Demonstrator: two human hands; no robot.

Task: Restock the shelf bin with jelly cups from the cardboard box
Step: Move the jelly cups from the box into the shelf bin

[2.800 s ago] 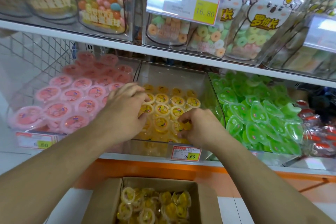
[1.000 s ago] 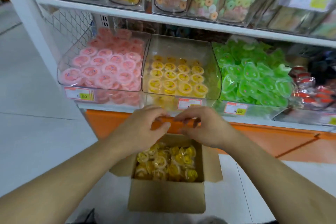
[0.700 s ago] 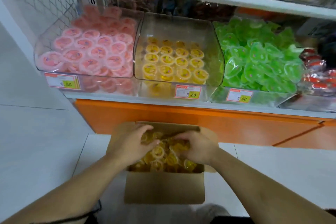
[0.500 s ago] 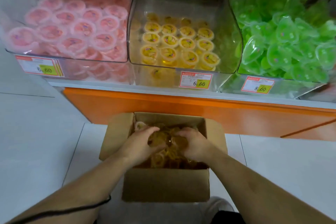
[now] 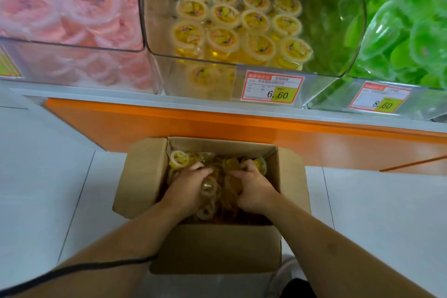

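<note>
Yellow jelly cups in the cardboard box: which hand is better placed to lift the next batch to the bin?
Neither clearly: left hand and right hand both curl into the yellow jelly cups inside the cardboard box, below the middle bin.

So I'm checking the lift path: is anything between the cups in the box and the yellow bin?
Nothing visible. Both the left hand and right hand are already in the cardboard box among the jelly cups; the yellow bin above is open-topped.
</note>
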